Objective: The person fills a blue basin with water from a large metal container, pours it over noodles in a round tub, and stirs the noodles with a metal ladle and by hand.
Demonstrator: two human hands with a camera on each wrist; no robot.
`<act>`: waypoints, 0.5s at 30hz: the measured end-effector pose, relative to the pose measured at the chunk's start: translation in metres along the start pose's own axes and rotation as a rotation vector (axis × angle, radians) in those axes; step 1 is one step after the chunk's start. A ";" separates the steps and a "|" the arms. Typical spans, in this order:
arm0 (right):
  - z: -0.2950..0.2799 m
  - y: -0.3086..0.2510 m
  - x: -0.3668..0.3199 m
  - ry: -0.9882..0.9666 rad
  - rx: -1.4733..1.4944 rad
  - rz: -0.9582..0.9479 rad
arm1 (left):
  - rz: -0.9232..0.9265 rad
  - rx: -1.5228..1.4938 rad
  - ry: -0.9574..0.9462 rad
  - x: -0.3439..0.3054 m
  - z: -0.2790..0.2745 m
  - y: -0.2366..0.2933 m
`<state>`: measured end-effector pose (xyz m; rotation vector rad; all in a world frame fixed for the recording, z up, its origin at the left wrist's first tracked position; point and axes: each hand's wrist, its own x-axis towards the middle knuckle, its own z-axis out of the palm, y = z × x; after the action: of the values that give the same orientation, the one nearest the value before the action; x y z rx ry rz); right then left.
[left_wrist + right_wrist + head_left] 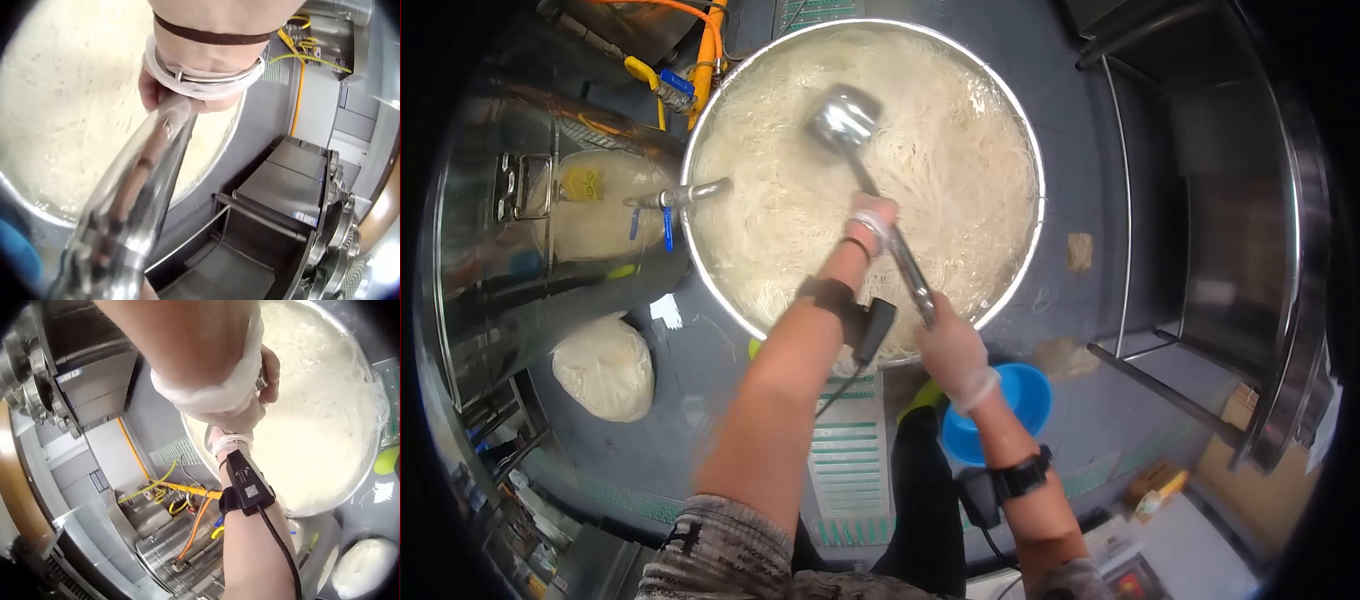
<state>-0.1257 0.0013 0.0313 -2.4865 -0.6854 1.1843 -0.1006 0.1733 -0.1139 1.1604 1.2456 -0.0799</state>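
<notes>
Left hand (870, 216), right hand (948, 345) gripping 1 ladle (845, 120), 1 pot (1040, 190)

In the left wrist view your left hand (187, 87) shows only as wrist and heel. Its fingers lie behind the ladle handle (134, 194), which is blurred and cut off by the lower edge. In the right wrist view your right hand (219, 394) is masked by its glove cuff (206, 394), so the grip cannot be made out there. In the head view the ladle bowl (843, 118) is smeared, your right wrist covers part of the blue basin (1025, 395), and the label on the pale sack (600, 225) is too small to read.
</notes>
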 end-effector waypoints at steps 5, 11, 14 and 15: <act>0.000 0.038 -0.060 0.148 0.263 0.140 | 0.072 0.138 -0.139 -0.033 0.063 -0.019; -0.001 0.082 -0.127 0.084 0.345 0.365 | -0.062 0.161 -0.200 -0.119 0.106 -0.037; -0.001 0.088 -0.163 0.018 0.415 0.451 | -0.099 0.167 -0.206 -0.144 0.120 -0.078; 0.007 0.099 -0.177 0.020 0.417 0.449 | -0.127 0.171 -0.233 -0.148 0.124 -0.098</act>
<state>-0.1986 -0.1765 0.0953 -2.3387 0.1364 1.2835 -0.1331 -0.0383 -0.0802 1.1803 1.1195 -0.4127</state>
